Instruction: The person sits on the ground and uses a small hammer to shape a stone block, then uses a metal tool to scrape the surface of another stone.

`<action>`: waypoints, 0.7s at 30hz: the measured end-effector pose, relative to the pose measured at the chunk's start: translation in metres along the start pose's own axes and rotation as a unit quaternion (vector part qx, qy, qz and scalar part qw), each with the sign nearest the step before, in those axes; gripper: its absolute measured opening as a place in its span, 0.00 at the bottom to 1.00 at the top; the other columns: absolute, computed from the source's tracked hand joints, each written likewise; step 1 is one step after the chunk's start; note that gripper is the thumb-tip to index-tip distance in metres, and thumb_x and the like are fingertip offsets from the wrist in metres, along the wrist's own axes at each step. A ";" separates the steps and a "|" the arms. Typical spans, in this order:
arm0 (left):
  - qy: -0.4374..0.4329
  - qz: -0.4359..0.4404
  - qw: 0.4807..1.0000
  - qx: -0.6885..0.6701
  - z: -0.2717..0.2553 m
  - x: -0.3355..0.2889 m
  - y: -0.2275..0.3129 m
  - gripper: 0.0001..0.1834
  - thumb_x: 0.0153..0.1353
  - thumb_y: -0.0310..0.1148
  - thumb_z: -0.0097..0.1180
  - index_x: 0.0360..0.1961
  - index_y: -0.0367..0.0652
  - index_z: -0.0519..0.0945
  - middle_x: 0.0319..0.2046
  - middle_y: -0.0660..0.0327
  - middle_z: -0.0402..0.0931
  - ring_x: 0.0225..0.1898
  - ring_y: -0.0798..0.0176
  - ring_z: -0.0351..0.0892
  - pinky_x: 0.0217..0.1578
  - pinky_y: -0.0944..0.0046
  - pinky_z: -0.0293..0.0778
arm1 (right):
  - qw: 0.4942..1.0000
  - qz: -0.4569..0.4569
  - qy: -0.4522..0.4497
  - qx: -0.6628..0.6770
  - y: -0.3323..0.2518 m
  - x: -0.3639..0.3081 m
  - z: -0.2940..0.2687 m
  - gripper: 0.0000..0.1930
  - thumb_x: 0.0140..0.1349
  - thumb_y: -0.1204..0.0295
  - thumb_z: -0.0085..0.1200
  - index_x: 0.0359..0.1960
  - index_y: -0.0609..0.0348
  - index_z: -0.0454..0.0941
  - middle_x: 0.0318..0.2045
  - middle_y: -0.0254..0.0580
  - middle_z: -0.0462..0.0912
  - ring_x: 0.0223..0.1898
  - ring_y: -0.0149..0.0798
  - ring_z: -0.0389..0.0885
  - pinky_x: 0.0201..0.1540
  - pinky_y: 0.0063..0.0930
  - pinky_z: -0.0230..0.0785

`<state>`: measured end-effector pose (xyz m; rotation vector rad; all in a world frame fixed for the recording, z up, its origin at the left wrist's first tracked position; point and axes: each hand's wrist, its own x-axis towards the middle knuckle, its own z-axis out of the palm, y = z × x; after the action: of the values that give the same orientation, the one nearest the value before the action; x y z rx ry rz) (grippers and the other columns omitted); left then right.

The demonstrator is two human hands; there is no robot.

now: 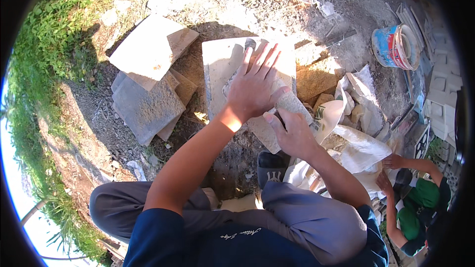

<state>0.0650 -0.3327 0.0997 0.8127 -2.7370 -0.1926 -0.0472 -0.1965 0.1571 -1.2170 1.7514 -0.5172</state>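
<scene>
A large pale stone slab lies on the ground in front of me, with a smaller, rough grey slab resting slantwise across it. My left hand presses palm down on the slabs, its fingers stretched out and spread, pointing away from me. Close to its wrist, my right hand is closed at the near edge of the smaller slab. Something dark shows between its thumb and curled fingers, too covered to name.
To the left, more square slabs lie stacked, one pale slab on top. Rough yellowish stone sits right of the work. Beyond are a white sack with rubble and a blue-and-red bucket. Another person's hands touch the sack.
</scene>
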 end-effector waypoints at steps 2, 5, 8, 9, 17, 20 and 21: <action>-0.059 0.043 0.996 -0.049 0.005 0.008 0.011 0.40 0.72 0.61 0.43 0.71 0.37 0.70 0.79 0.57 0.55 0.80 0.54 0.49 0.79 0.42 0.38 | 0.999 0.022 0.035 0.030 0.008 -0.009 -0.001 0.18 0.75 0.61 0.53 0.35 0.68 0.77 0.25 0.63 0.81 0.31 0.66 0.82 0.34 0.51 0.71; -0.007 0.059 0.987 -0.150 0.024 0.033 0.043 0.44 0.71 0.62 0.44 0.75 0.37 0.63 0.80 0.58 0.53 0.81 0.55 0.48 0.79 0.42 0.37 | 0.996 0.022 0.078 0.024 0.024 -0.033 -0.021 0.18 0.75 0.61 0.52 0.35 0.67 0.78 0.24 0.61 0.80 0.30 0.66 0.82 0.34 0.51 0.71; 0.015 0.079 0.971 -0.226 0.030 0.040 0.052 0.45 0.71 0.62 0.43 0.77 0.38 0.61 0.81 0.60 0.51 0.81 0.59 0.44 0.80 0.44 0.33 | 0.993 0.040 0.108 -0.003 0.022 -0.031 -0.031 0.23 0.77 0.56 0.50 0.32 0.66 0.75 0.19 0.50 0.76 0.22 0.50 0.79 0.30 0.45 0.68; 0.018 0.074 0.973 -0.219 0.027 0.040 0.043 0.45 0.71 0.62 0.43 0.77 0.38 0.61 0.81 0.60 0.51 0.81 0.59 0.44 0.80 0.44 0.33 | 0.996 0.027 0.090 0.007 0.020 -0.025 -0.030 0.23 0.77 0.56 0.50 0.31 0.66 0.75 0.18 0.51 0.76 0.22 0.50 0.79 0.30 0.45 0.68; -0.091 0.028 0.993 -0.068 0.002 0.025 0.005 0.42 0.70 0.61 0.45 0.72 0.37 0.69 0.81 0.60 0.50 0.82 0.55 0.43 0.79 0.40 0.33 | 0.998 -0.042 0.053 -0.001 0.013 0.000 -0.002 0.21 0.75 0.59 0.52 0.29 0.65 0.74 0.17 0.51 0.75 0.19 0.45 0.78 0.27 0.43 0.67; 0.012 0.047 0.987 -0.152 0.029 0.045 0.042 0.43 0.69 0.61 0.47 0.74 0.38 0.66 0.80 0.61 0.53 0.81 0.56 0.45 0.80 0.41 0.34 | 0.997 0.018 0.074 -0.003 0.031 -0.024 -0.030 0.22 0.77 0.58 0.51 0.29 0.65 0.74 0.17 0.48 0.74 0.19 0.42 0.76 0.26 0.41 0.66; 0.029 0.063 0.986 -0.153 0.033 0.052 0.051 0.44 0.68 0.60 0.47 0.75 0.38 0.65 0.79 0.61 0.54 0.81 0.57 0.46 0.80 0.42 0.34 | 0.995 0.041 0.086 -0.011 0.039 -0.032 -0.038 0.23 0.77 0.57 0.50 0.29 0.65 0.73 0.17 0.46 0.74 0.19 0.38 0.75 0.26 0.39 0.66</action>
<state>-0.0127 -0.3172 0.0905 0.5488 -2.6033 -0.5386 -0.0961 -0.1576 0.1610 -1.1389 1.9477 -0.5696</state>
